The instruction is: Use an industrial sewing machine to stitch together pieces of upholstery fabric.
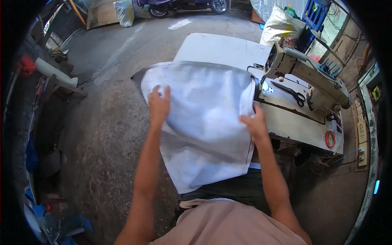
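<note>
A large white cloth (pixel 200 106) with a stitched hem spreads from the sewing table's near left part down over my lap. Its surface is creased, and a grey underside shows at the far left corner. My left hand (pixel 160 104) is on the cloth's left part, with a bit of it pinched between thumb and fingers. At the right hemmed edge, my right hand (pixel 256 122) grips the cloth, thumb on top and the other fingers mostly hidden. Just beyond that edge stands an industrial sewing machine (pixel 308 73), its lamp lighting the needle area.
Black scissors (pixel 290 92) lie on the machine bed. The white tabletop (pixel 220 47) extends behind the cloth, and a red ring (pixel 330 139) rests near its right end. Power sockets (pixel 361 130) line the right wall. A white sack (pixel 281 26) and a parked motorcycle (pixel 185 6) stand farther back.
</note>
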`<state>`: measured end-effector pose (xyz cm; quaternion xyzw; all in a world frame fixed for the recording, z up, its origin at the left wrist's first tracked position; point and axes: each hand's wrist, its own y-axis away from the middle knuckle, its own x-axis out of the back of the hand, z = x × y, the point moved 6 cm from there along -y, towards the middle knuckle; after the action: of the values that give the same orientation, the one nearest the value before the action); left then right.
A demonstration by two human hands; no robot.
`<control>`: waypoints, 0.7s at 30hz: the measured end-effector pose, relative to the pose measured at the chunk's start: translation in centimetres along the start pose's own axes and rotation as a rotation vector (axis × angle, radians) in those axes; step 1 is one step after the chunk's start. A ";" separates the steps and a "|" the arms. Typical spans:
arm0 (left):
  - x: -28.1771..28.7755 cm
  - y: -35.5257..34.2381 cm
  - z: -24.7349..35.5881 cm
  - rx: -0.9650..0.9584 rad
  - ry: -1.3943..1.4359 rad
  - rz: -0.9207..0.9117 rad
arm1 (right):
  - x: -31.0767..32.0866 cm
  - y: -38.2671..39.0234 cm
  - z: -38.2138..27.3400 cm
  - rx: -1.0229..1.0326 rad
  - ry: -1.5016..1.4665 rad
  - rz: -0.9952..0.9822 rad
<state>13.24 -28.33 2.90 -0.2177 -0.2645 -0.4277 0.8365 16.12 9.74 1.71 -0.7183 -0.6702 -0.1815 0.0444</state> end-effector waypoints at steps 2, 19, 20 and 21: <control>0.1 -5.1 -2.8 0.379 0.070 -0.242 | -2.5 5.0 -0.3 -0.042 -0.083 -0.217; 13.9 -2.5 -0.7 -0.074 0.180 -0.404 | -22.3 29.5 -1.4 0.726 0.299 -1.613; 16.3 -4.5 -1.1 -0.124 0.181 -0.369 | -21.6 28.2 -2.3 0.673 0.177 -1.512; 18.3 -7.2 -1.0 -0.177 0.183 -0.333 | -21.0 26.6 -3.1 0.621 0.060 -1.407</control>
<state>16.51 -43.79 14.61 -0.2038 -0.1811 -0.5994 0.7526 40.73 -13.74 2.66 -0.0723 -0.9879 0.0101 0.1365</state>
